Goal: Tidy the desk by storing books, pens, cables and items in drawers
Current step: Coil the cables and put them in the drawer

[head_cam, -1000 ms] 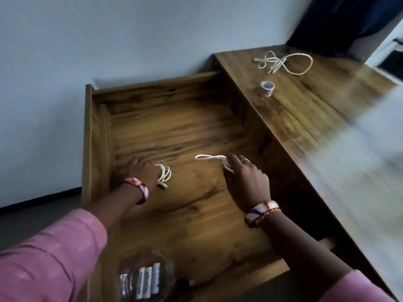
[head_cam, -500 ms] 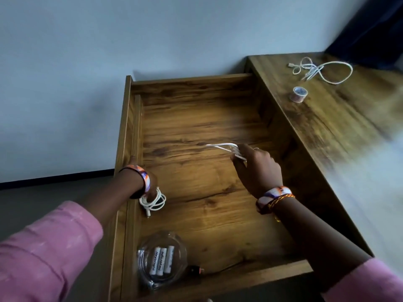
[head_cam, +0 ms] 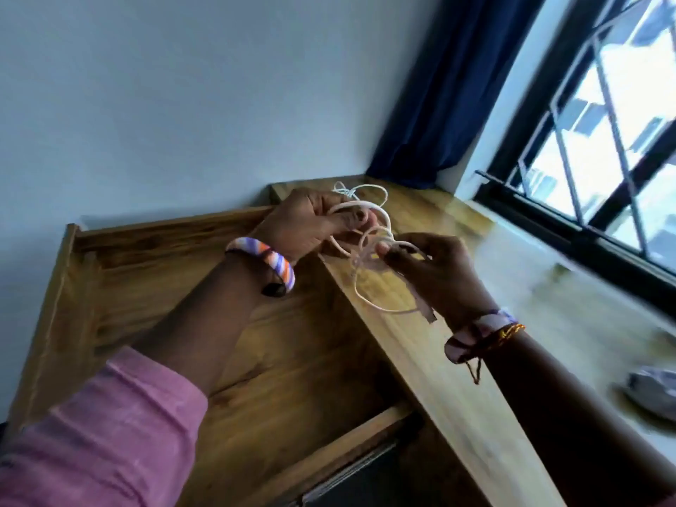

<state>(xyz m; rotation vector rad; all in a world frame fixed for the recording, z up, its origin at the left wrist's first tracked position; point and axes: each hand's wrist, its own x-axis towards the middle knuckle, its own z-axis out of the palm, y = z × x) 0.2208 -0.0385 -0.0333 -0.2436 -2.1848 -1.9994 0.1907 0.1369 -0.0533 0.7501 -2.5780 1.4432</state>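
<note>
A white cable (head_cam: 369, 250) is being coiled above the counter (head_cam: 457, 360) edge, pinched by left hand (head_cam: 307, 225) and right hand (head_cam: 435, 272) (both grips closed); next, lowering into the open drawer (head_cam: 285, 360) is called for.

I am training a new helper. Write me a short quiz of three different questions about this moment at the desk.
1. True or false: both hands hold the same white cable.
2. Which wrist wears the orange and purple striped bracelet? A) left B) right
3. Fill in: the wooden drawer stands ____.

Key: 1 true: the left hand and the right hand both grip its loops. 2 A. 3 open.
</note>
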